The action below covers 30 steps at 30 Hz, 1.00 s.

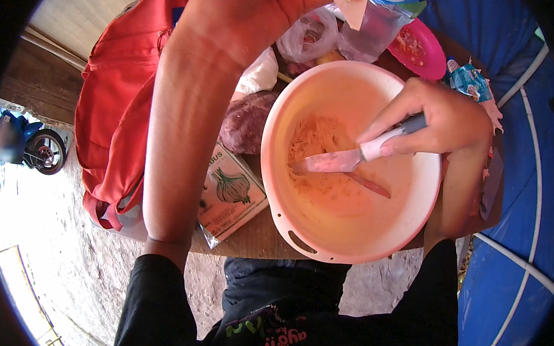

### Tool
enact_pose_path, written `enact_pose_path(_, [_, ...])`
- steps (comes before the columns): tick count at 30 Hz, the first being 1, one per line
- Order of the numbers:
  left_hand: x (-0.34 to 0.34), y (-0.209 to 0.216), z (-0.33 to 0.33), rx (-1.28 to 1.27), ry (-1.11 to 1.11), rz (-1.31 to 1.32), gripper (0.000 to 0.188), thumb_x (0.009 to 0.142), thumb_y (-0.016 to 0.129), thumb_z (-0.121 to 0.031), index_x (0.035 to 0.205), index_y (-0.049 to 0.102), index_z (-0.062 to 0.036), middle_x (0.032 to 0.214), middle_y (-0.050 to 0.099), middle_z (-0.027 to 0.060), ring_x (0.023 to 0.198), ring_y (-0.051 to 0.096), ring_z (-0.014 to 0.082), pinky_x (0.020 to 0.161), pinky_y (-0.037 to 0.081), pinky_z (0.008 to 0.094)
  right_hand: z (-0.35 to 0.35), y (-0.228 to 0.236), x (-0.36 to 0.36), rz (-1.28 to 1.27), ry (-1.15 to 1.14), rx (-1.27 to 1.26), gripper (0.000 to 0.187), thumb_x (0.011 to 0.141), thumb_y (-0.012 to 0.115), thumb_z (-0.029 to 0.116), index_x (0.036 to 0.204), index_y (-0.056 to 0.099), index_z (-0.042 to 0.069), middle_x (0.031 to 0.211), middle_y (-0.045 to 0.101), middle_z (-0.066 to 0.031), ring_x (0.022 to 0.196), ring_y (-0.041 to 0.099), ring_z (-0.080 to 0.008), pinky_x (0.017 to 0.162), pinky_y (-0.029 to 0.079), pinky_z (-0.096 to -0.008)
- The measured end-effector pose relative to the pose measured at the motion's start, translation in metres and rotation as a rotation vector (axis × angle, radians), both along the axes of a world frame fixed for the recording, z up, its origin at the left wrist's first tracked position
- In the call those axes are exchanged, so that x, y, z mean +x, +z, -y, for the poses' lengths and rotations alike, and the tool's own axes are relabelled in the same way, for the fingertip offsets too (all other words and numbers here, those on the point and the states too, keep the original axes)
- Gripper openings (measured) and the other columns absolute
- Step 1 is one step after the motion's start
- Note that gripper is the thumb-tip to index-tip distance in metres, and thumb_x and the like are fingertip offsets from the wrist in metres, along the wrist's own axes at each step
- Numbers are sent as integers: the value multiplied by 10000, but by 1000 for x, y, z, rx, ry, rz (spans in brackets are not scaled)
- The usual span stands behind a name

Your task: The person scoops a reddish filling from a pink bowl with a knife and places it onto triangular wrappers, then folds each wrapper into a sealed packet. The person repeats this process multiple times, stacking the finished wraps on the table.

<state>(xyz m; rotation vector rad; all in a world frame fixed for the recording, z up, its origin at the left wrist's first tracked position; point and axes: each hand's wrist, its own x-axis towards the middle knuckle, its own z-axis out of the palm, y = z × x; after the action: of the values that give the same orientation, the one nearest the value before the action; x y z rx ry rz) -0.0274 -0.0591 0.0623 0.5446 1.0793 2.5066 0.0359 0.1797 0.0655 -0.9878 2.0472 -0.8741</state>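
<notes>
My right hand grips a knife by its white and grey handle, its blade pointing left over a large pale basin. Brownish shavings lie on the basin's bottom, along with a thin reddish-brown strip, perhaps a shadow. Raised at the top edge, my left hand is partly cut off by the picture. Against its fingers is a pale triangular piece with a brown spot, seemingly held.
Left of the basin are a purple root vegetable and a flat printed packet. A red backpack lies farther left. Behind stand a clear plastic bag, a water bottle and a pink plate with scraps. Blue sheeting borders the right.
</notes>
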Motion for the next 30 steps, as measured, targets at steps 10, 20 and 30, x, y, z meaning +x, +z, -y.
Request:
enact_pose_path(10, [11,9,8,-118,40,-47,423,1005,405,-139,1322,482,130,1276,609,195,1151,621,224,1016,496,347,-65,63,11,-161,-249,-371,244,815,692,58,1019,676,-75,873,697,-108,736,629,-117,660,453,-212])
enact_pose_path(20, [20,19,5,-69,-82,-110,462,982,350,-142,1334,456,137,1289,595,220,1159,617,260,1003,503,363,-45,54,28,-717,-749,-334,278,793,721,-24,1059,640,-42,985,688,-83,897,615,-94,810,489,-247])
enact_pose_path(30, [24,25,4,-79,-58,-154,476,968,358,-148,1327,451,150,1329,560,246,1191,599,279,1025,487,364,-42,48,23,-871,-745,-314,290,777,717,-95,1047,620,-49,1031,640,-98,1003,609,-147,916,458,-265])
